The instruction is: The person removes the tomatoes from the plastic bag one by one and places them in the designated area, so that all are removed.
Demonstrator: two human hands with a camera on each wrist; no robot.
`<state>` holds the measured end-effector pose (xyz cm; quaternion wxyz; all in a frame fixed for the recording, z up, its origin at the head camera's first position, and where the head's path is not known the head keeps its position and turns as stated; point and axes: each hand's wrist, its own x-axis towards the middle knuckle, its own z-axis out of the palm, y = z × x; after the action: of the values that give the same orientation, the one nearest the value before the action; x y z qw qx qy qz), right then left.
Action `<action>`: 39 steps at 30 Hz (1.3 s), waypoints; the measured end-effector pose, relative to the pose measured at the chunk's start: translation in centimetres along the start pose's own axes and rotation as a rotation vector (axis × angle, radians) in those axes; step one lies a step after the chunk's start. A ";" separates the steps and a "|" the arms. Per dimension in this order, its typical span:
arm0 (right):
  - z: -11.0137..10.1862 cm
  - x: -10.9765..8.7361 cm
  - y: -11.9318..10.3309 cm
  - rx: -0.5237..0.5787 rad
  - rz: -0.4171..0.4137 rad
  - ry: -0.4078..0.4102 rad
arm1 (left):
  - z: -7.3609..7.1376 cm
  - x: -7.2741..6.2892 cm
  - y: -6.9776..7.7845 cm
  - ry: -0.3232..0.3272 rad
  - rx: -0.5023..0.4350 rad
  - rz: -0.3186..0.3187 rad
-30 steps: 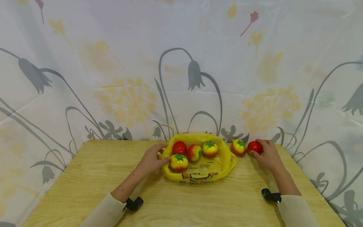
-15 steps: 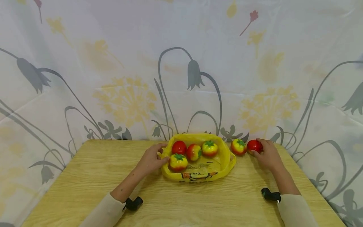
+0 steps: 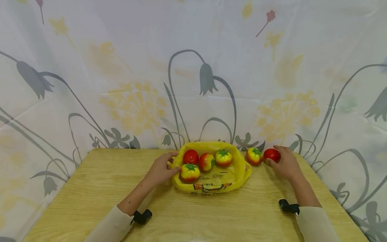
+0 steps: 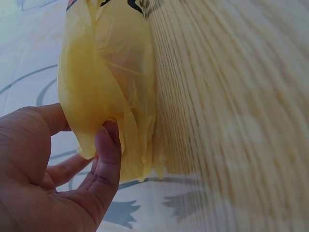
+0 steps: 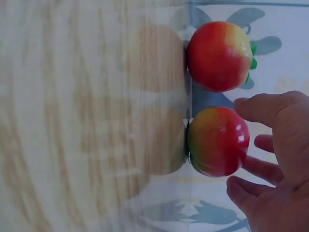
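At the back of the table, my left hand pinches the left rim of a yellow plastic bag; the left wrist view shows thumb and fingers on the thin film. Its mouth is spread wide, and toy tomatoes lie inside: a red one and three yellow-red ones with green tops, such as the front one. My right hand is around a shiny red tomato on the table, fingers loosely spread. Beside that tomato stands another yellow-red tomato, apart from the hand.
The wooden table ends at the back against a floral-printed cloth. A looped bag handle sticks out on the right side, near the two outside tomatoes. Black wrist devices sit at both sleeves.
My right hand has loosened slightly, its fingers a little farther from the red tomato. The left hand and bag stay in place.
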<state>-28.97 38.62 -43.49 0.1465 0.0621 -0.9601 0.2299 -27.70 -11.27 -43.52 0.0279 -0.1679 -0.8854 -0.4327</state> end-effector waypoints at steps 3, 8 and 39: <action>0.0 -0.2 -0.4 0.004 -0.015 0.021 | 0.1 -0.2 -0.2 0.001 0.008 0.001; -0.1 -0.5 -0.9 0.022 -0.034 0.050 | 0.3 -0.4 -0.2 0.000 0.002 -0.001; -1.4 0.0 -7.2 0.067 -0.147 0.073 | -0.1 -0.1 0.0 -0.001 0.016 -0.008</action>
<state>-27.30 32.84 -39.28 0.1957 0.1287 -0.9388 0.2525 -27.64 -11.34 -43.47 0.0272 -0.1643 -0.8894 -0.4256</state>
